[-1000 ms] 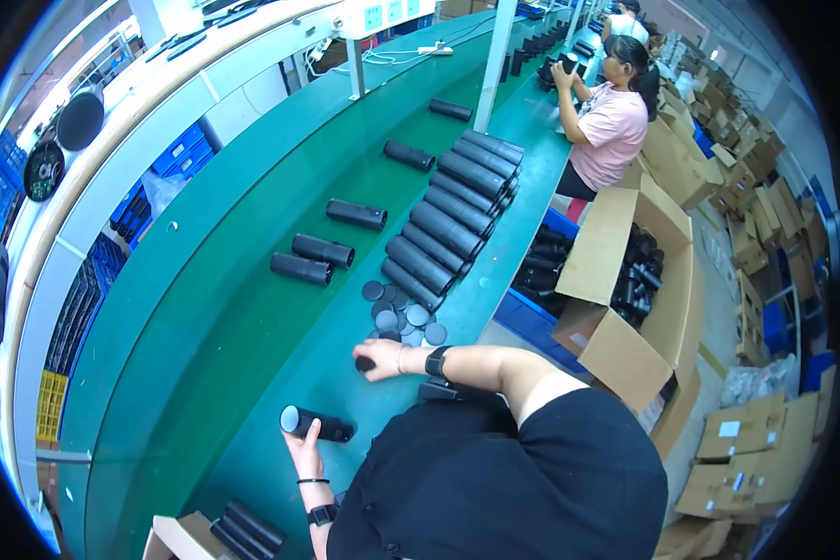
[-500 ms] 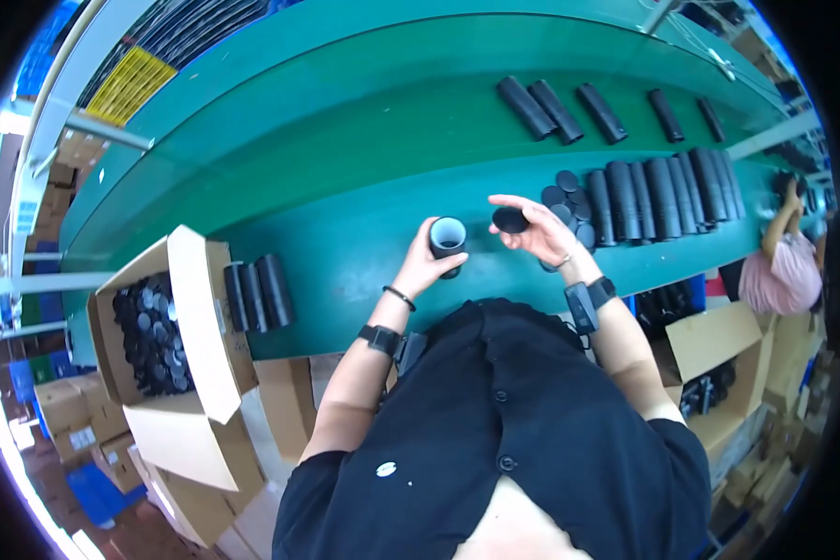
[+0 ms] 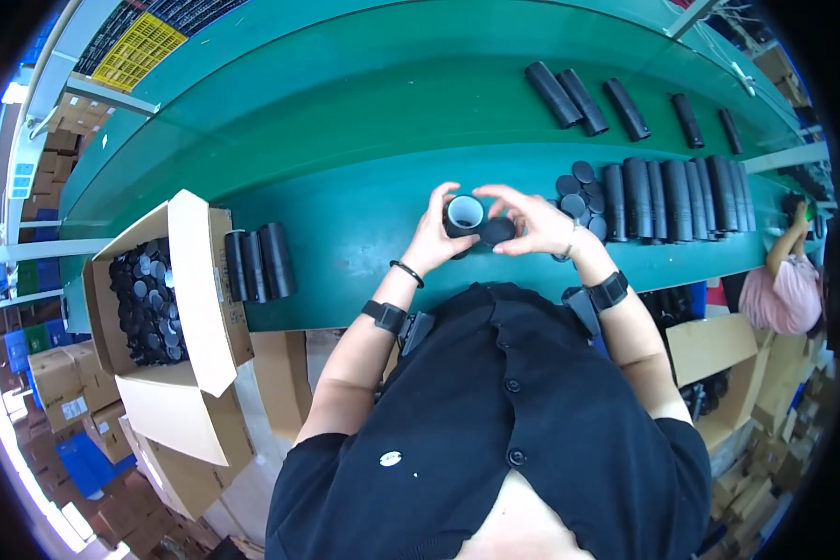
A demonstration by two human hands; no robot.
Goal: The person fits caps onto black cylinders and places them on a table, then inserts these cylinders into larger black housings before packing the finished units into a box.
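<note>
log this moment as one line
left hand: holds black tube, open end showing | right hand: holds black disc beside tube | loose discs: on green table

Factory assy area (bench (image 3: 345, 224), box (image 3: 201, 289) w/ parts (image 3: 147, 313))

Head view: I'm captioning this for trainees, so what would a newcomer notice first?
Probably the centre: the left hand holds a tube, pale inside, and the right hand a disc beside it. Next, the row of tubes on the right and the open box of discs on the left.
</note>
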